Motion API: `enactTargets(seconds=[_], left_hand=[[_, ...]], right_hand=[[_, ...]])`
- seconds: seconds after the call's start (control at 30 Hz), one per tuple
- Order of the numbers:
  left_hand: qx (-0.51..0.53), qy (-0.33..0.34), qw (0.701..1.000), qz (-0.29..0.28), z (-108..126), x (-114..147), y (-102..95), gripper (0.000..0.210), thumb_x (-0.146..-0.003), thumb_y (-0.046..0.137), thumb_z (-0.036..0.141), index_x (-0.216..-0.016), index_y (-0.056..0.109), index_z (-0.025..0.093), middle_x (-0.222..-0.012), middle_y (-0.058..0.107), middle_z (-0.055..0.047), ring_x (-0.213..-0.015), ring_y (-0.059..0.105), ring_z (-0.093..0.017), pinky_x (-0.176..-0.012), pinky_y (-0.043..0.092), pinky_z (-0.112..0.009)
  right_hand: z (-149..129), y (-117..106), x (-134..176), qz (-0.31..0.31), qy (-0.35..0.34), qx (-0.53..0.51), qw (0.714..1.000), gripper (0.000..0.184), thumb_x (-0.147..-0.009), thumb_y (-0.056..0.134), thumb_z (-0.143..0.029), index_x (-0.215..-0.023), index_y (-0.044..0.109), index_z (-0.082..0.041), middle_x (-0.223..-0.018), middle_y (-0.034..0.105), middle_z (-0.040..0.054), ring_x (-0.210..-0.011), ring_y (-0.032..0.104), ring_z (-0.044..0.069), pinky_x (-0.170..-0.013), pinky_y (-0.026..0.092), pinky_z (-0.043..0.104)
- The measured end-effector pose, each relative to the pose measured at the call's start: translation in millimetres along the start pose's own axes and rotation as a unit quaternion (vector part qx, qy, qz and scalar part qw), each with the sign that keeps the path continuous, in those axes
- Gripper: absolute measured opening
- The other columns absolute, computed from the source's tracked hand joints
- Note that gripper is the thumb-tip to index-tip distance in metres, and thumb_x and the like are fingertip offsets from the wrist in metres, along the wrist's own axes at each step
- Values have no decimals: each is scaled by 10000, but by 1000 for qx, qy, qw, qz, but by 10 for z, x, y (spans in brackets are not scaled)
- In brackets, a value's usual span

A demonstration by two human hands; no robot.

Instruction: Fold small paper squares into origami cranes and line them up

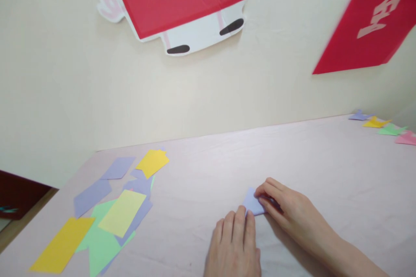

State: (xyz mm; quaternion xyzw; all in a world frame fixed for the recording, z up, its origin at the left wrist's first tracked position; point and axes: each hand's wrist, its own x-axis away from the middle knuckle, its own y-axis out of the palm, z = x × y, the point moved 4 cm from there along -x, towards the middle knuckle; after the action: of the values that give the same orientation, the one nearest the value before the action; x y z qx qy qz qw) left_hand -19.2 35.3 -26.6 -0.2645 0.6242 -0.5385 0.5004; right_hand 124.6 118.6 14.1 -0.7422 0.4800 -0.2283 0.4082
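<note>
A small piece of folded light purple paper (251, 202) lies on the table in front of me, one corner pointing away. My left hand (233, 242) rests flat with its fingers stretched out, the fingertips touching the paper's near left edge. From the other side, my right hand (289, 205) pinches the paper's right edge between thumb and fingers. Those fingers hide part of the paper, so its full folded shape cannot be seen.
Loose paper sheets lie at the left: a yellow sheet (63, 244), a pale yellow sheet (122, 212), a green sheet (102, 242) and several purple ones. Small folded paper pieces (376, 122) stand in a row at the far right. A wall (195, 99) borders the table's back edge.
</note>
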Motion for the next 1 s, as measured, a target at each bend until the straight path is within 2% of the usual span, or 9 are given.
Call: enactTargets(seconds=[0.33, 0.47, 0.57, 0.67, 1.0], left_hand=[[0, 14, 999, 36, 22, -65, 53, 496, -843, 573, 326, -1315, 546, 177, -1254, 629, -99, -997, 560, -293, -818, 482, -411], [-12, 25, 999, 39, 26, -95, -9, 507, -840, 592, 378, -1296, 557, 158, -1251, 629, -92, -980, 547, -274, -806, 473, -399], [-30, 24, 999, 26, 29, -114, -63, 481, -858, 585, 382, -1289, 561, 170, -1287, 615, -32, -1002, 525, -247, -825, 467, -378], [-30, 22, 998, 46, 32, -125, -106, 464, -854, 584, 388, -1264, 582, 168, -1277, 625, 3, -993, 510, -237, -823, 460, -371], [-26, 31, 998, 52, 15, -118, -64, 459, -878, 535, 396, -1265, 593, 156, -1279, 629, -17, -988, 525, -257, -817, 441, -379]], right_hand=[[20, 23, -43, 12, -2, 10, 1000, 183, -933, 402, -177, -865, 565, -226, -841, 610, 15, -769, 616, 175, -679, 446, 293], [33, 32, -54, 14, 5, 3, 1000, 182, -928, 410, -182, -852, 569, -224, -836, 618, 15, -768, 617, 175, -681, 445, 295], [41, 38, -61, 13, 11, -2, 1000, 181, -928, 411, -189, -854, 572, -225, -838, 624, 14, -775, 619, 176, -689, 445, 298], [40, 40, -64, 13, 15, -4, 1000, 188, -933, 401, -202, -855, 570, -228, -836, 626, 14, -773, 619, 177, -689, 445, 303], [27, 42, -65, 22, 20, -5, 1000, 192, -931, 389, -210, -849, 563, -222, -826, 631, 19, -769, 619, 180, -691, 446, 308]])
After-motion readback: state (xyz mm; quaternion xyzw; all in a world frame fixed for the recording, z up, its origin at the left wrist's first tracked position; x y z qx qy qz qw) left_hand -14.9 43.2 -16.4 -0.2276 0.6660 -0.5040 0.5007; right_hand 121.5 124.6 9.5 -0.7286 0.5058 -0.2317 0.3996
